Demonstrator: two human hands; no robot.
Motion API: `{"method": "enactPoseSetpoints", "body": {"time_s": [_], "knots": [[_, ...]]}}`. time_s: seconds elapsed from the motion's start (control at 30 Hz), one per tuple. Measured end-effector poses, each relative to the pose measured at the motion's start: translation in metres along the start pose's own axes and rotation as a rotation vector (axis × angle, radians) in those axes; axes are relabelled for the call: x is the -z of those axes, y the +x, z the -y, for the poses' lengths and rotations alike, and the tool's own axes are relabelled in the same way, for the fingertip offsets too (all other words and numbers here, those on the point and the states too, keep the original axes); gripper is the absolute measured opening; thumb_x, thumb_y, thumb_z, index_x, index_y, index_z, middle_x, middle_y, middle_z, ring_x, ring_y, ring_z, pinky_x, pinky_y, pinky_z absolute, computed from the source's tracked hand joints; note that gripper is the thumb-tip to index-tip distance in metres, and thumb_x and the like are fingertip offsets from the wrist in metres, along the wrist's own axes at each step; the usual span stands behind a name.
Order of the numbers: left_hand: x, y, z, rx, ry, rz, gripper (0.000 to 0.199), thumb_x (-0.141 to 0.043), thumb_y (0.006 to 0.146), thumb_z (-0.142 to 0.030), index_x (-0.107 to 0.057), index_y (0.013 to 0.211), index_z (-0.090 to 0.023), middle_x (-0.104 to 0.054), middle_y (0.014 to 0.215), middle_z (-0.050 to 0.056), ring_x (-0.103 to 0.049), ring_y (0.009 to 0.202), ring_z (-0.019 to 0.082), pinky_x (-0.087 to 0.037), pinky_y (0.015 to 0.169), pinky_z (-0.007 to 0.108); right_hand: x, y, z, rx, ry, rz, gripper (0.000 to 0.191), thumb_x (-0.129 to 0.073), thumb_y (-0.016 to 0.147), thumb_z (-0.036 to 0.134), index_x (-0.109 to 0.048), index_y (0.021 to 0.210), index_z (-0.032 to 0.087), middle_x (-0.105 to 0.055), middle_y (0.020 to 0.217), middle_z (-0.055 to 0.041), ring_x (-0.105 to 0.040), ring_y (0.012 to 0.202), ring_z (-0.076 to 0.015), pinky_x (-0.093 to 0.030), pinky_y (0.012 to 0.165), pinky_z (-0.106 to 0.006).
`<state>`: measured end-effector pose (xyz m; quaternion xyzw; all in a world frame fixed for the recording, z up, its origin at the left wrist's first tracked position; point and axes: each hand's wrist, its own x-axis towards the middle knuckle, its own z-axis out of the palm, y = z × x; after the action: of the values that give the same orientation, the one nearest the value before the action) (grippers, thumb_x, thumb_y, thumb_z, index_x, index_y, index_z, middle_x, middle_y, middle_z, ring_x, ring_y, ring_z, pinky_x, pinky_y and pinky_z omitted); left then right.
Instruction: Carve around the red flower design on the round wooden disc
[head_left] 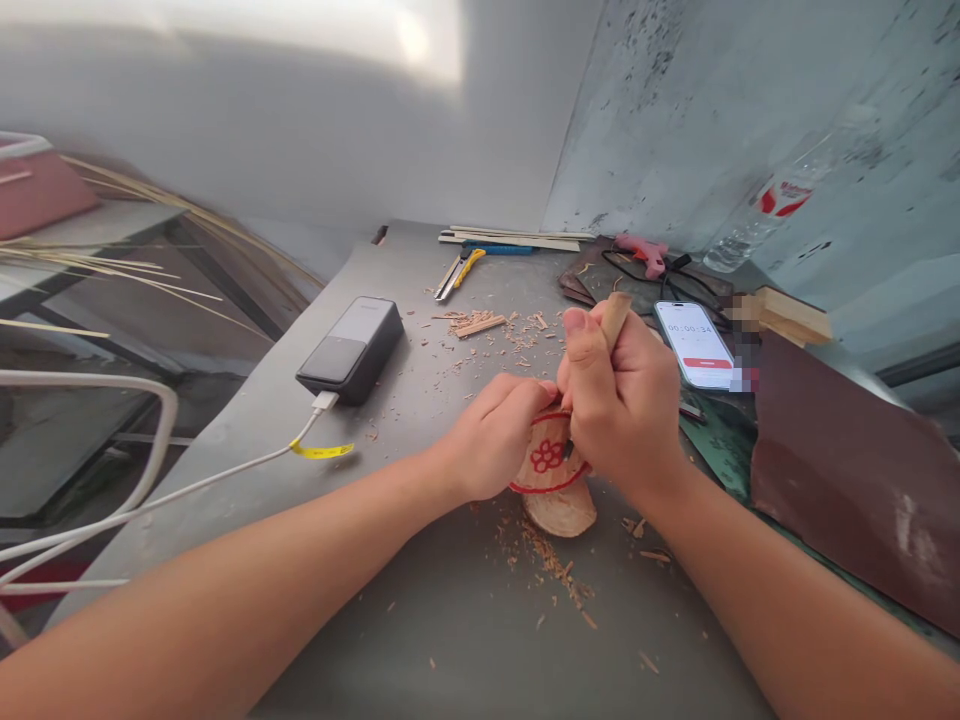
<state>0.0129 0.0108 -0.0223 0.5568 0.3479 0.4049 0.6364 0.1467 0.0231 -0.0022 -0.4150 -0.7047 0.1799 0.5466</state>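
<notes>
Painted wooden piece (551,470) in left hand (491,435)

Left hand (491,437) curled, right hand (619,415) fisted beside it (knuckles up).

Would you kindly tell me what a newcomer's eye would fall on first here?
At the centre, the right hand grips a wooden-handled tool against a round wooden piece with a red flower, which the left hand holds. Pale wood shavings lie scattered around it on the grey metal table. Further back on the right, a phone shows a timer.
</notes>
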Motion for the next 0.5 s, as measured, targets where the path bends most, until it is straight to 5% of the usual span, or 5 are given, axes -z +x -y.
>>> {"method": "enactPoseSetpoints", "body": {"time_s": [0.27, 0.5], "knots": [[-0.0002, 0.0003, 0.0008, 0.026, -0.207, 0.176, 0.043, -0.04, 0.098, -0.032, -0.068, 0.069, -0.018, -0.074, 0.072, 0.005, -0.071, 0.071, 0.02, -0.057, 0.071, 0.03, 0.0021, 0.0042, -0.0047, -0.071, 0.182, -0.048, 0.041, -0.057, 0.107, 0.042, -0.042, 0.071, 0.028, -0.036, 0.057, 0.0045, -0.043, 0.049, -0.016, -0.035, 0.05, -0.037], [0.0003, 0.0013, 0.001, 0.028, -0.139, 0.1, 0.04, -0.043, 0.096, -0.032, -0.069, 0.069, -0.019, -0.076, 0.074, 0.004, -0.071, 0.074, 0.02, -0.057, 0.072, 0.028, 0.0029, 0.002, -0.0012, 0.045, 0.109, -0.088, 0.041, -0.056, 0.107, 0.039, -0.038, 0.073, 0.028, -0.04, 0.065, 0.0026, -0.045, 0.051, -0.0152, -0.036, 0.05, -0.037]]}}
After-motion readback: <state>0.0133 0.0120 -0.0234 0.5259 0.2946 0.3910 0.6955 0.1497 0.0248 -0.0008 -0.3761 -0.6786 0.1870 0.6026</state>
